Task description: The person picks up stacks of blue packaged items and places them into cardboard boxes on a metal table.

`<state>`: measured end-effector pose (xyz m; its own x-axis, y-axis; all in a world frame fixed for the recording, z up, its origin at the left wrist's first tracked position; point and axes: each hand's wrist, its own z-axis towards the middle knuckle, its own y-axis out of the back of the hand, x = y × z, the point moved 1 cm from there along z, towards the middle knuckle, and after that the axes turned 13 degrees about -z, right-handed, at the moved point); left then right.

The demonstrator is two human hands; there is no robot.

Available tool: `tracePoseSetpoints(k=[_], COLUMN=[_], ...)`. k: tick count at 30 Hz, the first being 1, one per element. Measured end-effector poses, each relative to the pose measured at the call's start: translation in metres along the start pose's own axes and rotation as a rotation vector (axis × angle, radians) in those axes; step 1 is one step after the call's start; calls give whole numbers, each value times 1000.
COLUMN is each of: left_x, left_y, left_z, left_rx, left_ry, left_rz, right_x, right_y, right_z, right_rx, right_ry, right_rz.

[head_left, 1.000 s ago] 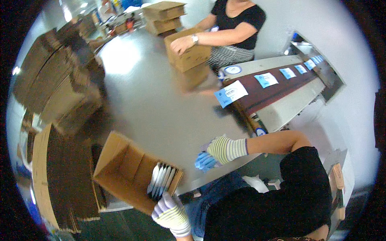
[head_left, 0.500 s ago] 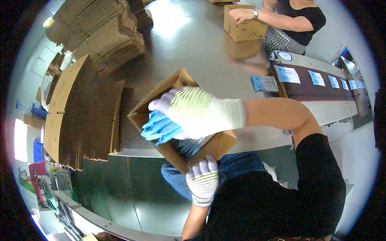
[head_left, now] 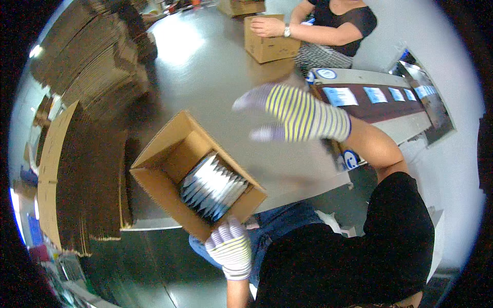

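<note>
Box [head_left: 197, 177], packets [head_left: 213, 187] now standing inside at its 4 o'clock end, is gripped at 6 o'clock by my left hand [head_left: 229, 249]; right hand [head_left: 300, 113] has withdrawn toward 1 o'clock, spread, empty.

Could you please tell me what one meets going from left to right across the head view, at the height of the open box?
Flat cardboard stack → open cardboard box → white packets standing inside it → person's bare forearm.

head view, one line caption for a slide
Left hand grips an open box of white packets; right hand raised, empty, above the table.
</note>
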<state>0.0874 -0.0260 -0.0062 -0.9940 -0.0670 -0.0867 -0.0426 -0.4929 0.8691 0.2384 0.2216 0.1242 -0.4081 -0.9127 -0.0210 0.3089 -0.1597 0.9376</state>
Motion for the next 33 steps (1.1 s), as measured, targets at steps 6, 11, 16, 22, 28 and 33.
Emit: tracePoseSetpoints(k=[6, 11, 16, 22, 28, 33], left_x=[-4, -2, -5, -4, -4, -4], left_y=[2, -2, -2, -8, -11, -11], left_z=[18, 16, 17, 16, 16, 14], left_rx=[-105, -154, -187, -171, -182, -167], left_ry=[13, 1, -36, -11, -20, -6], left_rz=[-30, -25, -47, -16, 0, 2], right_x=[-135, -200, -260, -274, -284, -289], right_y=[-1, 4, -11, -15, -35, -48], right_z=[-94, -153, -214, -229, -238, -235], right_rx=[249, 491, 472, 547, 672, 748], right_ry=[-480, -823, -890, -934, -893, -841], right_rz=[-146, -374, -414, -355, -477, -406])
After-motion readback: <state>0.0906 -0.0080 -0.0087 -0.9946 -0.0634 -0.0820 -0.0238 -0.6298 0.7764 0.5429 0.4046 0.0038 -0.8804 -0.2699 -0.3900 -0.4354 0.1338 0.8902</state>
